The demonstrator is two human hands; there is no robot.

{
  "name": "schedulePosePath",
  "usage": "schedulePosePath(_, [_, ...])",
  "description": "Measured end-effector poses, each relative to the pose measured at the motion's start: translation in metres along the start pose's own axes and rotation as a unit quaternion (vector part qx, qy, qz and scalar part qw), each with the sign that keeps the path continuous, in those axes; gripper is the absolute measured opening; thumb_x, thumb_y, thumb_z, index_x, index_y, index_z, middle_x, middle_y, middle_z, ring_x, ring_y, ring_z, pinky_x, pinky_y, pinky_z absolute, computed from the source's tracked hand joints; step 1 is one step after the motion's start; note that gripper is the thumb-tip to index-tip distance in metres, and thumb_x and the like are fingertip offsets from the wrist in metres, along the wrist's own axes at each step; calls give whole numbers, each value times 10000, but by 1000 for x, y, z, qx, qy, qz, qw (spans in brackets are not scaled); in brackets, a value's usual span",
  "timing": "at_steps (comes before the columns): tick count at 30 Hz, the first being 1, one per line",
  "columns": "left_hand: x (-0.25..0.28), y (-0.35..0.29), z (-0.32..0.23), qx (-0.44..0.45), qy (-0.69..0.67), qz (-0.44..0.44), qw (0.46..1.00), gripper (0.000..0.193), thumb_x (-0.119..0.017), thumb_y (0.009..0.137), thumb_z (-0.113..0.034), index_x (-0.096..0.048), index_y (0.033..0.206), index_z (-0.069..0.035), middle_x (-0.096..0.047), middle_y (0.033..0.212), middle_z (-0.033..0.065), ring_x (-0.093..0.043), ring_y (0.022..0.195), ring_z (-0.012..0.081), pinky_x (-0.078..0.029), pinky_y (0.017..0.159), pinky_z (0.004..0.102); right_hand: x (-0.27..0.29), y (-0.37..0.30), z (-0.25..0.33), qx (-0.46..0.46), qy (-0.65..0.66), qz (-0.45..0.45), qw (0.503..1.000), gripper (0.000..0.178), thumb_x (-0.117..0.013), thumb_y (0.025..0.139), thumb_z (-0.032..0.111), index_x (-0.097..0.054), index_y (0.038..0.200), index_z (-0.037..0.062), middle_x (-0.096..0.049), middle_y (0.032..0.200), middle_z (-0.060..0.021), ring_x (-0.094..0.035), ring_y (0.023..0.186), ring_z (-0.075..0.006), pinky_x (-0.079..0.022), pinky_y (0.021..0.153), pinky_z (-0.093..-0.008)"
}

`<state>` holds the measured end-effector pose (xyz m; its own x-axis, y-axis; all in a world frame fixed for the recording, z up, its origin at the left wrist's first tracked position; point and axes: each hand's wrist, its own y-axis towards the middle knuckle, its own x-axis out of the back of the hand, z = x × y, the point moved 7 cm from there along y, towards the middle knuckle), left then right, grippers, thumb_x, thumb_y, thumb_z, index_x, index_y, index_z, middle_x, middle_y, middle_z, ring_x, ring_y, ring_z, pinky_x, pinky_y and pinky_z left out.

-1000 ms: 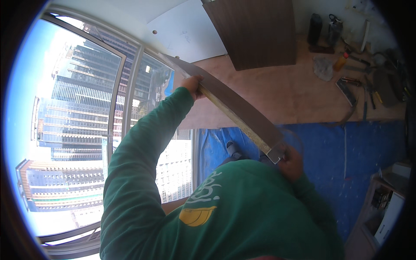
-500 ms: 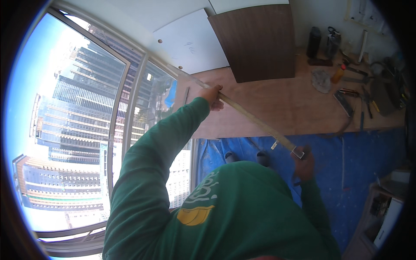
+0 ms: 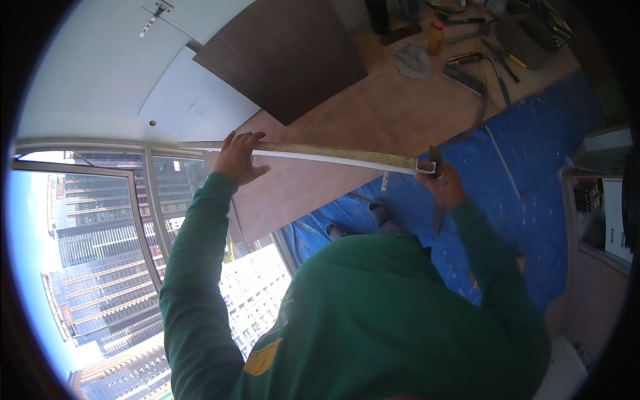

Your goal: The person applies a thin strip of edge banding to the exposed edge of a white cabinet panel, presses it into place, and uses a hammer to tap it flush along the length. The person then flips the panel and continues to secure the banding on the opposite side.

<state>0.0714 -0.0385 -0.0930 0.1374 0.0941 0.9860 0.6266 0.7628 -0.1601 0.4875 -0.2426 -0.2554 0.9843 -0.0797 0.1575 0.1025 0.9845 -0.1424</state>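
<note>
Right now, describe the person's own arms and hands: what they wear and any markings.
Both arms wear long, loose dark green sweatshirt sleeves with ribbed cuffs at the wrists. The left hand and right hand are bare: no gloves, rings or watch visible. A yellow printed patch marks the same green garment near the left sleeve.

A person in a plain dark green sweatshirt with a yellow mark at the lower middle holds a long strip, mottled yellowish-tan with a white edge. Upper middle, a dark brown panel; right, a bright blue floor covering.
</note>
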Motion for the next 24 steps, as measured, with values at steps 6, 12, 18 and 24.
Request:
schedulePosePath(6, [-5,48,13,78,-34,123,989,563,-836,885,-308,-675,1392,-123,-713,1350,92,-648,1268,335,-481,1146,485,6,12,-7,-8,-14,-25,1000,281,-801,980,147,-715,1210,9,-734,928,-21,-625,762,-85,-528,695,-284])
schedulePosePath(12, [2,35,23,67,-56,-43,995,689,-847,856,-289,-618,1476,-95,-515,1618,126,-433,1502,373,-371,1256,515,7,12,-9,-33,18,-29,999,260,-801,982,156,-735,1187,11,-749,959,-42,-641,801,-108,-537,730,-305])
schedulePosePath(18, [-68,-18,19,440,-643,-326,535,1166,-877,876,-436,-156,1705,-45,-264,1745,209,-228,1628,371,-275,1294,542,3,0,-15,-34,12,14,999,273,-828,941,91,-729,1185,19,-756,987,-53,-704,928,-139,-566,838,-328])
schedulePosePath(24, [-110,-16,-32,456,-722,-234,465,631,-791,951,-334,-505,1449,-73,-539,1413,159,-570,1294,372,-486,1083,643,-8,-24,-15,-22,48,11,999,269,-817,924,18,-718,1173,30,-751,1104,-58,-705,1056,-142,-573,924,-344])
